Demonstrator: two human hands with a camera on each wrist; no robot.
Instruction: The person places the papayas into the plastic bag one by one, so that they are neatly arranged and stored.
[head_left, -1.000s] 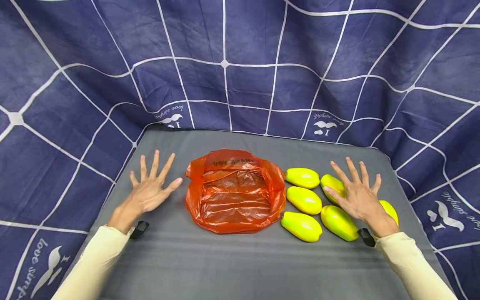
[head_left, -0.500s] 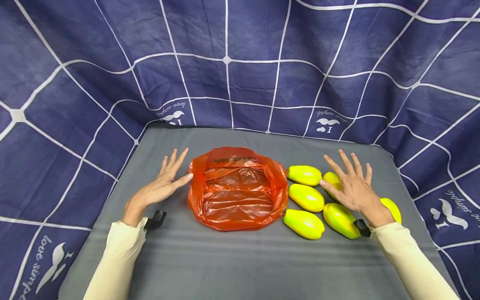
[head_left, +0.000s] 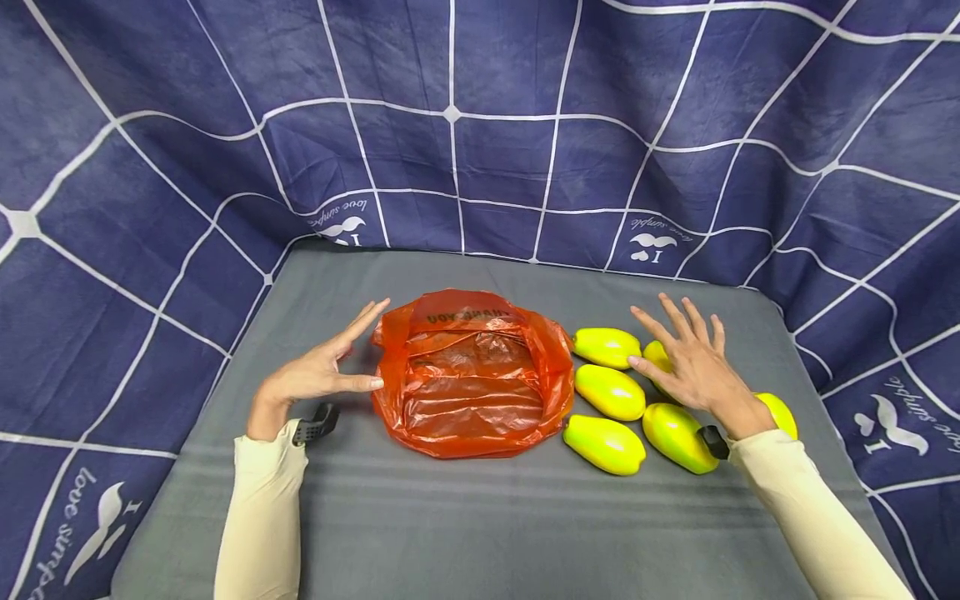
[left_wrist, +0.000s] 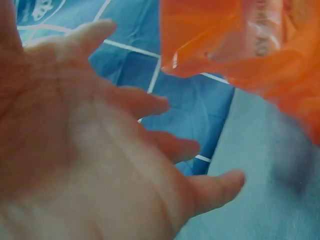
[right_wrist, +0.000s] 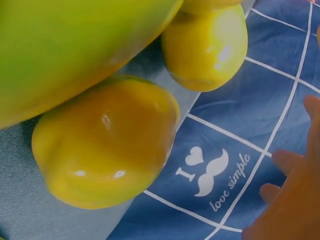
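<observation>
A red plastic bag (head_left: 472, 437) with "THANK YOU" print lies on the grey table, its mouth spread wide. Beside its left edge is my left hand (head_left: 315, 371), thumb and fingers apart and holding nothing. In the left wrist view, a gap shows between those fingers and the bag (left_wrist: 215, 35). Over on the right, my right hand (head_left: 697, 371) hovers with fingers spread above the yellow-green papayas, partly covering one papaya (head_left: 657, 357). Other papayas, such as the near one (head_left: 603, 444), lie just right of the bag. The right wrist view shows a papaya (right_wrist: 105, 145) close up.
Grey cloth covers the table (head_left: 465, 525). A blue curtain with white grid lines (head_left: 510, 158) rises at the back and both sides. One more papaya (head_left: 778, 414) lies partly behind the right wrist. Black straps circle both wrists.
My left hand has moved right toward the bag and turned from palm-down to edge-on. My right hand has shifted slightly left. The bag and papayas stay in place.
</observation>
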